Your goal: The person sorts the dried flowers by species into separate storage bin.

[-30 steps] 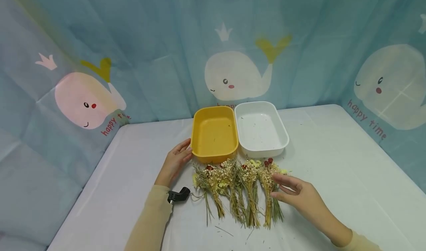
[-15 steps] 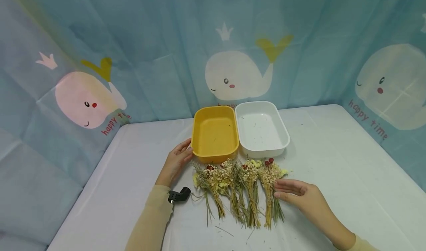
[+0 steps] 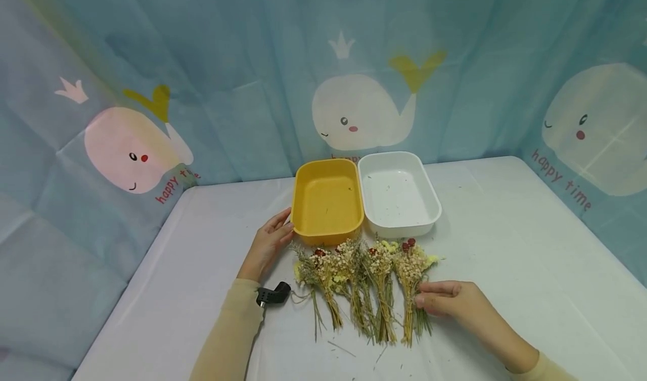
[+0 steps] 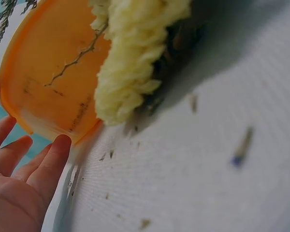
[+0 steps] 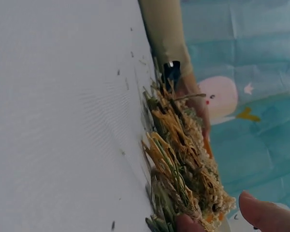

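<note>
Several small bunches of dried flowers (image 3: pixel 381 263) lie side by side on the white table, tied stems toward me, with cream, yellow and dark red heads. My right hand (image 3: pixel 457 300) is at the rightmost bunch (image 3: pixel 410 268), fingertips against its stems. In the right wrist view, the thumb (image 5: pixel 263 212) stands apart from the flowers and a fingertip (image 5: pixel 188 223) touches them. My left hand (image 3: pixel 266 247) rests its outstretched fingertips on the left side of a yellow plastic bin (image 3: pixel 327 238). The left wrist view shows those fingers (image 4: pixel 53 162) beside the bin and a yellow flower head.
A white bin (image 3: pixel 401 231) stands against the yellow one at the back; both hold only small plant scraps. A black device (image 3: pixel 273 294) sits at my left wrist. Loose stem bits (image 3: pixel 341 348) lie on the tablecloth (image 3: pixel 505 246). A whale-print curtain (image 3: pixel 242 89) hangs behind.
My right hand has lowered beside the rightmost bunch, and its thumb and fingers have drawn closer together. The left hand stays at the yellow bin.
</note>
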The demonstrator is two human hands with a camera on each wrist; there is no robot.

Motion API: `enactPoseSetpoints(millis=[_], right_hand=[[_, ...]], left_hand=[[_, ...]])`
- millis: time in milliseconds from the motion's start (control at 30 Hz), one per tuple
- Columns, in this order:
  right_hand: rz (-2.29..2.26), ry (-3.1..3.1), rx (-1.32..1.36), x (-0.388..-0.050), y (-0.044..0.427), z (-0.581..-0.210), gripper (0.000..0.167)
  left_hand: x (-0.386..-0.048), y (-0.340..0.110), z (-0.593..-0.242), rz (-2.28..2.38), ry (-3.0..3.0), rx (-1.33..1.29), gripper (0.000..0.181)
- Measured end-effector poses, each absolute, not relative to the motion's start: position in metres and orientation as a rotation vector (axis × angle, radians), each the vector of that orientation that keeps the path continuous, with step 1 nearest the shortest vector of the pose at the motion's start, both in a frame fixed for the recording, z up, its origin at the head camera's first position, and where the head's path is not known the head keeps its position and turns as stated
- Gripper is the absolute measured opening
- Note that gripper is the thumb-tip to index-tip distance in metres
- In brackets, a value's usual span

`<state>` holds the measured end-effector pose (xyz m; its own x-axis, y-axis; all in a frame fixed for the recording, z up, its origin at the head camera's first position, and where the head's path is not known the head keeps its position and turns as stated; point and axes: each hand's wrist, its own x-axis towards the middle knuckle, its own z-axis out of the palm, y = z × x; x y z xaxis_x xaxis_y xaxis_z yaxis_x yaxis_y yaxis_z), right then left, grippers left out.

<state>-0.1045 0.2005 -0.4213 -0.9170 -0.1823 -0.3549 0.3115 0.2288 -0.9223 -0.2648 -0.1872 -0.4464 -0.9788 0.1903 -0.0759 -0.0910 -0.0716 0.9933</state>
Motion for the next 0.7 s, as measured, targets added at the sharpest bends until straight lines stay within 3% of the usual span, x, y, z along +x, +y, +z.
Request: enactPoseSetpoints(millis=[433,700], right_hand=[[-1.716,1.859,0.007,-0.119,0.204,-0.427,0.056],[-1.771,1.836,0.047,-0.125,0.195,-0.429,0.036]], left_hand=[[-0.265,-0.186,-0.447,2.194,1.985,0.098,0.057],[-0.263,-0.187,-0.447,2.209,1.969,0.123,0.056]])
